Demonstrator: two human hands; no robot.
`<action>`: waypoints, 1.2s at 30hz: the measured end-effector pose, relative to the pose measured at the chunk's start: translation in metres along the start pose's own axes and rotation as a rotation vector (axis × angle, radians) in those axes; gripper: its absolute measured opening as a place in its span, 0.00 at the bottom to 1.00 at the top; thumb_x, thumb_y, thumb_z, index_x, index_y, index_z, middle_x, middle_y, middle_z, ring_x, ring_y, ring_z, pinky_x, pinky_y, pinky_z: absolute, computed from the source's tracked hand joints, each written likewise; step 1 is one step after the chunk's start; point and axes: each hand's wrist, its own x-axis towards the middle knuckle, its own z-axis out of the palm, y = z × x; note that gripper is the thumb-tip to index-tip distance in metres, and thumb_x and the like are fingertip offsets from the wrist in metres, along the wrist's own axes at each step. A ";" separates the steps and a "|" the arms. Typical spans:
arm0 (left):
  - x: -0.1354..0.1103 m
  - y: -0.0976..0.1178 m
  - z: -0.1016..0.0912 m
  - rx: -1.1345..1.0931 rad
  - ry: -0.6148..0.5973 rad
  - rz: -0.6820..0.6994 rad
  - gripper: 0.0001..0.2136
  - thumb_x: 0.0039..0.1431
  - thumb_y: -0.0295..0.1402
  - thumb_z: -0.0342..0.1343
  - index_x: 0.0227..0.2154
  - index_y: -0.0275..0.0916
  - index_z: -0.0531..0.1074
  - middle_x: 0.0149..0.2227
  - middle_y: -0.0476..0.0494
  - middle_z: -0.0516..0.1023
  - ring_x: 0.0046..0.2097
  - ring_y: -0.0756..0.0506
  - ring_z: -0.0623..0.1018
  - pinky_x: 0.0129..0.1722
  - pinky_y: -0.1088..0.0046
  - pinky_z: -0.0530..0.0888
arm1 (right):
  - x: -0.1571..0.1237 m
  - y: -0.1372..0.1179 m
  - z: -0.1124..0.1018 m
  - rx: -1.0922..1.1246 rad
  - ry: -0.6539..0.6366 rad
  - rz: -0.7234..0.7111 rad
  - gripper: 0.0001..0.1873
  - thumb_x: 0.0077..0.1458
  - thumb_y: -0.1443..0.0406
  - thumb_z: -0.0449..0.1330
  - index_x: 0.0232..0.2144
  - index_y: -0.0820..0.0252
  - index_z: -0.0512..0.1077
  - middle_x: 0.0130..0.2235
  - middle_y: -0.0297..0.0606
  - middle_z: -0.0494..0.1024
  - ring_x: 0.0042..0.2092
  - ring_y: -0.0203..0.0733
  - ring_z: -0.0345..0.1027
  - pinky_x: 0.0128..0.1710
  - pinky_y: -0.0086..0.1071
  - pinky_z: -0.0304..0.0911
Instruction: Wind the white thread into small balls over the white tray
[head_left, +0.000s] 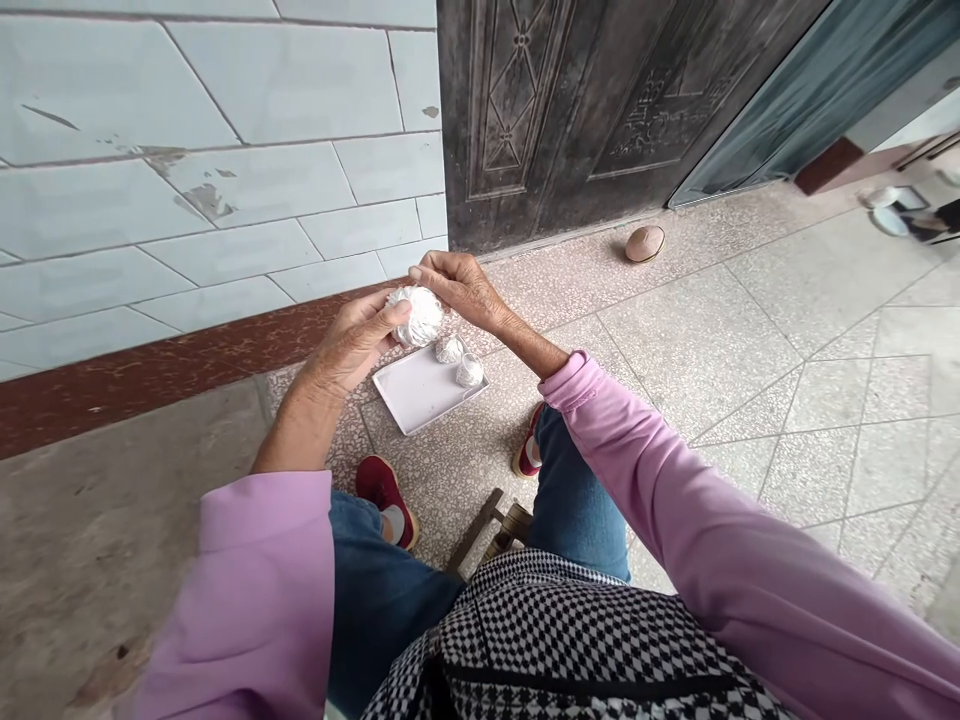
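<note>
Both my hands hold a white crinkled ball-like bundle (418, 315) out in front of me, above the floor. My left hand (358, 338) cups it from the left with the thumb pressed on top. From the right, my right hand (459, 286) pinches its upper edge with closed fingers. Just below lies a white flat tray (411, 395) on the floor, with two smaller white wrapped pieces (459, 360) at its far right corner. Pink sleeves cover both my forearms.
I sit with blue-jeaned legs and red shoes (387, 494) on a speckled stone floor. A pale tiled wall (225, 170) with a red base strip is left, a dark carved door (570, 110) ahead. A small round brown object (645, 243) lies by the door.
</note>
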 end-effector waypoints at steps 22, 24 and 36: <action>0.016 -0.017 -0.045 0.107 0.446 0.223 0.37 0.50 0.50 0.91 0.52 0.46 0.73 0.45 0.49 0.83 0.48 0.42 0.81 0.45 0.62 0.80 | -0.027 -0.019 0.039 -0.080 -0.301 0.027 0.26 0.83 0.57 0.76 0.30 0.52 0.77 0.29 0.31 0.71 0.37 0.43 0.66 0.46 0.41 0.65; 0.015 -0.019 -0.042 0.202 0.466 0.222 0.34 0.50 0.48 0.91 0.51 0.44 0.77 0.41 0.50 0.83 0.45 0.43 0.80 0.43 0.63 0.79 | -0.024 -0.022 0.037 -0.049 -0.307 0.032 0.29 0.84 0.49 0.77 0.30 0.53 0.77 0.27 0.28 0.68 0.37 0.42 0.64 0.43 0.39 0.63; 0.000 -0.002 -0.010 0.063 0.113 0.042 0.30 0.51 0.56 0.90 0.50 0.45 0.89 0.48 0.36 0.90 0.47 0.36 0.89 0.42 0.62 0.87 | -0.002 -0.007 -0.006 0.050 -0.033 -0.050 0.36 0.87 0.37 0.71 0.34 0.55 0.73 0.32 0.32 0.71 0.36 0.40 0.65 0.36 0.31 0.65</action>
